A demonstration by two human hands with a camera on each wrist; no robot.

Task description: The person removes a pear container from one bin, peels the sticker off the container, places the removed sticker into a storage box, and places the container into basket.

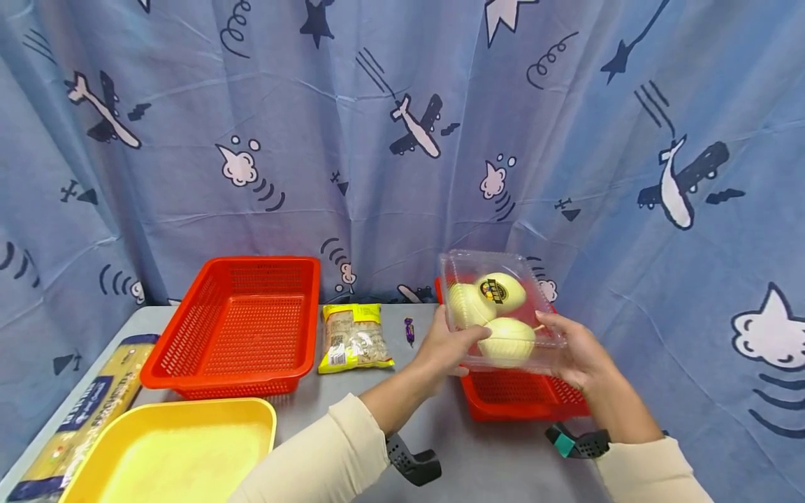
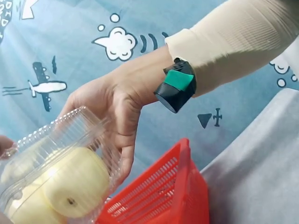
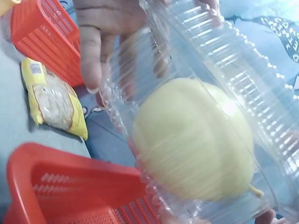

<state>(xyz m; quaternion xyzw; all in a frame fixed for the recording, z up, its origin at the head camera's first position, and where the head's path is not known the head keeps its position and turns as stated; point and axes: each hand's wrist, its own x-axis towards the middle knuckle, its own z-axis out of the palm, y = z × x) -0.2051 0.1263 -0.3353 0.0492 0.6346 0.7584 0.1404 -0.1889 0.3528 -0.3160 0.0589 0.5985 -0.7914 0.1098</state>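
Note:
A clear plastic clamshell box (image 1: 462, 269) holds three pale yellow round fruits (image 1: 508, 339), one with a dark label and one with a short stem. My left hand (image 1: 448, 346) grips its left side, thumb over the top. On the opposite side my right hand (image 1: 577, 349) holds the box near its front corner. The box is raised and tilted above a red perforated basket (image 1: 522, 406), hiding much of that basket. In the left wrist view, the right hand (image 2: 114, 102) reaches around the box edge; the left hand's fingers (image 3: 90, 56) show in the right wrist view.
Another red basket (image 1: 270, 318) stands at the left, behind a yellow tray (image 1: 195, 447). A long pasta pack (image 1: 94, 412) lies along the left table edge. Between the baskets are a yellow-and-clear bag (image 1: 355, 339) and a small purple-wrapped candy (image 1: 409, 331). A patterned curtain (image 1: 377, 175) hangs behind.

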